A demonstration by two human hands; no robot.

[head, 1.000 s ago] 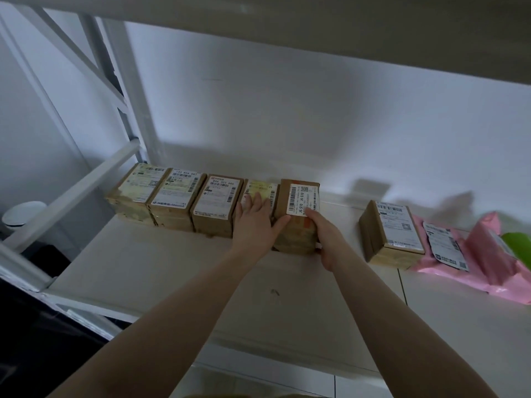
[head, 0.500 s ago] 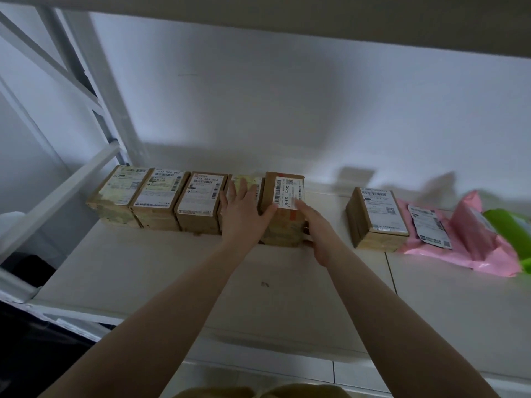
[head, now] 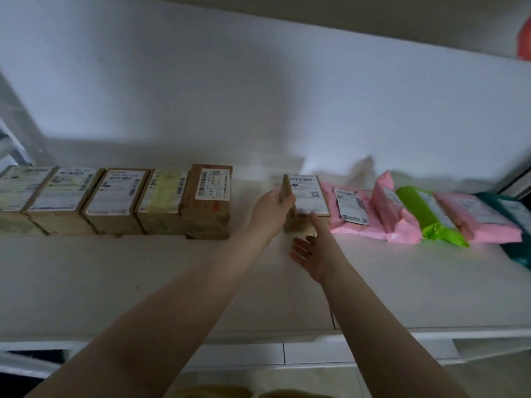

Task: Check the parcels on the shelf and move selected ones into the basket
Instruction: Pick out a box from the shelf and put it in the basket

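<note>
My left hand point(head: 274, 206) grips the brown parcel point(head: 307, 196) at its left edge; my right hand point(head: 313, 254), open, lies just below, index finger touching its near edge.

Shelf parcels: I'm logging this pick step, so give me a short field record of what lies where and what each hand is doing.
cardboard row: five labelled boxes side by side, left on the shelf
lone box: cardboard box, apart from the row, beside the pink mailer
left hand: gripping the lone box's left edge
right hand: open, fingertip at the box's front edge
further right: pink, green mailers
basket: not in view
</note>
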